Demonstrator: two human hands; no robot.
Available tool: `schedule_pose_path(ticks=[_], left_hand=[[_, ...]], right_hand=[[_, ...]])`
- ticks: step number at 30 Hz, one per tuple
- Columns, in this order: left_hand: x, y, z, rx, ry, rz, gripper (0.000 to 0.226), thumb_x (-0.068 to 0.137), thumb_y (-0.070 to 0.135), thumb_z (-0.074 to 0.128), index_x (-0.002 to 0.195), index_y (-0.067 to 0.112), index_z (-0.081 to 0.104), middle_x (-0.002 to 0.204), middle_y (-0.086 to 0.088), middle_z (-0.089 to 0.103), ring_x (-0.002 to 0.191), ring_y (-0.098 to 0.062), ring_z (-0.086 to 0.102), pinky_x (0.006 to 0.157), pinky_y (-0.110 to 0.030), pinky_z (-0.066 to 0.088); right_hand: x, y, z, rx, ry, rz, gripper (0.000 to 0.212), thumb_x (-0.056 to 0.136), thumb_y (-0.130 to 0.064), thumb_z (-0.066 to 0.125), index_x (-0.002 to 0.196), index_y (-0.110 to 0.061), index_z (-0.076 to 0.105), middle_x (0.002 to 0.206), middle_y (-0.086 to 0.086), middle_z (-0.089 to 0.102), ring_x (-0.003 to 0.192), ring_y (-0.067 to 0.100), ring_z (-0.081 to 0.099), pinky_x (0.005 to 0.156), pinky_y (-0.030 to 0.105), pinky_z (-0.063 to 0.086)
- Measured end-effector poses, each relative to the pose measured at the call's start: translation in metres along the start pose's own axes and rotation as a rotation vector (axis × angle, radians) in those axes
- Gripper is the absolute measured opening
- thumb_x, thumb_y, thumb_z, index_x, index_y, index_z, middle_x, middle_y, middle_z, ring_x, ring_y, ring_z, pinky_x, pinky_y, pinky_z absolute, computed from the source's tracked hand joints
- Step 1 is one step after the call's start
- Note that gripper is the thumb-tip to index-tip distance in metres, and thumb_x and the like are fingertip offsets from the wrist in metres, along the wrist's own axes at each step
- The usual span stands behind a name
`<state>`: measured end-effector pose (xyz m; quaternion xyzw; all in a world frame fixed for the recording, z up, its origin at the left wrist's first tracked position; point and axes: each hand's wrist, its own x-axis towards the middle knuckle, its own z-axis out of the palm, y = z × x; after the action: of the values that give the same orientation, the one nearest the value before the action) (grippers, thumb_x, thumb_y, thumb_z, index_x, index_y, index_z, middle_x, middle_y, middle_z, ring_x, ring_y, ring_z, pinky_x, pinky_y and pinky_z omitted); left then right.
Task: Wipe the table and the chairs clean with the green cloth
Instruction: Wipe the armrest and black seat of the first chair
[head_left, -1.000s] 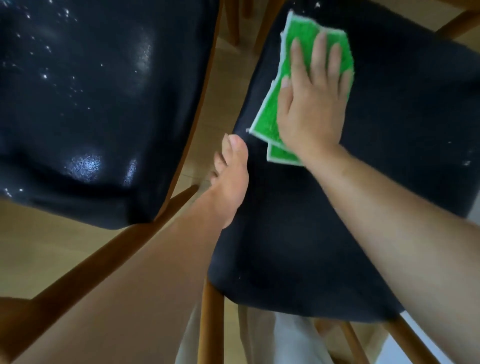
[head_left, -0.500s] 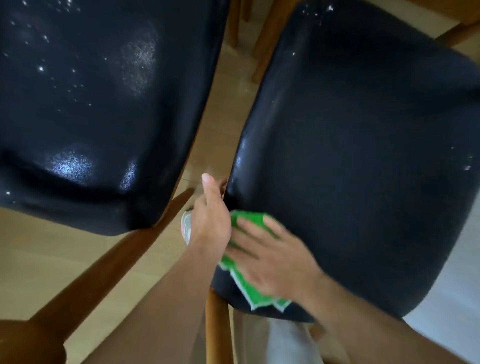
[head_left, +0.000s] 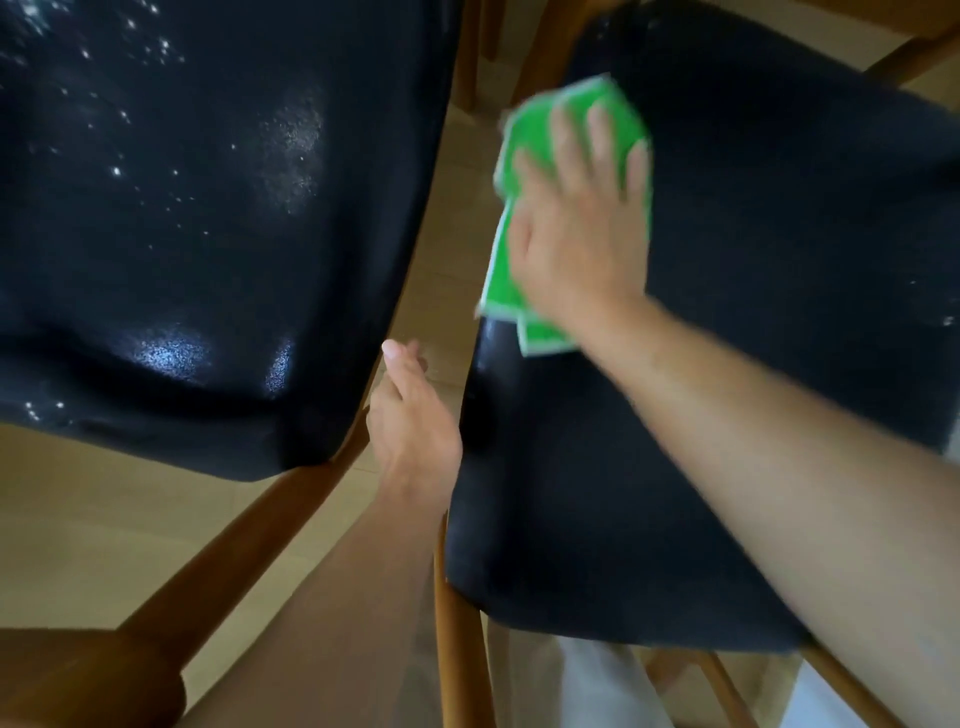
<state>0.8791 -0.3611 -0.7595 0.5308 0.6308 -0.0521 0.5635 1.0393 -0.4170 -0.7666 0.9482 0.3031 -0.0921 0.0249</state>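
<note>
The right hand (head_left: 582, 228) lies flat, fingers straight and spread, its grip open, pressing the green cloth (head_left: 506, 283) onto the right chair seat (head_left: 779, 312) near its far left edge. The cloth is folded, white-edged and motion-blurred. The left hand (head_left: 413, 426) hovers beside that seat's left edge, fingers loosely extended, holding nothing.

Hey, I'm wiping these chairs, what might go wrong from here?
The green cloth under your right hand sits near the right seat's left edge, so a stroke may flick crumbs onto the floor. Your left hand hangs in the gap between the seats and could get brushed by that stroke. The left seat, speckled with white bits, is easy to skip.
</note>
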Motion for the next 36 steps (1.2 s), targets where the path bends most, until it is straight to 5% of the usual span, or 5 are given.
schedule_pose_path(ticks=[6,12,23,30,36], left_hand=[[0.002,0.013,-0.003,-0.027,0.028,0.025,0.056,0.101,0.051,0.019,0.130,0.023,0.059,0.129,0.000,0.061,0.121,-0.016,0.054,0.109,-0.040,0.036],[0.003,0.008,-0.003,-0.004,0.007,0.032,0.056,0.102,0.048,0.020,0.125,0.021,0.063,0.121,-0.001,0.066,0.114,-0.013,0.058,0.107,-0.039,0.039],[0.004,0.008,-0.002,0.041,-0.021,-0.016,0.059,0.099,0.055,0.020,0.130,0.022,0.058,0.124,0.001,0.063,0.116,-0.015,0.056,0.109,-0.043,0.037],[0.000,0.031,0.018,0.107,0.041,0.115,0.056,0.096,0.054,0.024,0.129,0.026,0.060,0.131,0.003,0.061,0.121,-0.016,0.054,0.109,-0.040,0.036],[-0.031,0.049,0.049,0.513,-0.064,0.448,0.053,0.096,0.047,0.039,0.139,0.018,0.046,0.146,-0.006,0.043,0.130,-0.024,0.043,0.104,-0.029,0.031]], right_hand=[[-0.163,-0.042,0.019,-0.046,-0.343,-0.660,0.050,0.088,-0.034,0.046,0.135,-0.019,0.055,0.148,0.005,0.043,0.143,0.030,0.024,0.116,0.049,-0.005],[-0.145,-0.020,0.020,-0.025,-0.324,-0.828,0.049,0.092,-0.032,0.032,0.133,-0.019,0.056,0.144,0.004,0.048,0.141,0.028,0.030,0.118,0.045,-0.001],[-0.031,0.031,0.011,0.142,0.063,0.271,0.057,0.099,-0.039,0.022,0.153,-0.020,0.023,0.161,0.009,0.016,0.147,0.031,0.011,0.118,0.053,0.011],[-0.250,-0.021,0.031,-0.035,-0.315,-0.583,0.057,0.089,-0.047,0.043,0.145,-0.034,0.041,0.156,-0.004,0.032,0.142,0.021,0.031,0.114,0.049,0.013],[-0.268,0.023,0.040,0.029,-0.352,-0.620,0.053,0.094,-0.049,0.036,0.147,-0.042,0.032,0.157,-0.016,0.026,0.143,0.010,0.025,0.117,0.040,0.012]])
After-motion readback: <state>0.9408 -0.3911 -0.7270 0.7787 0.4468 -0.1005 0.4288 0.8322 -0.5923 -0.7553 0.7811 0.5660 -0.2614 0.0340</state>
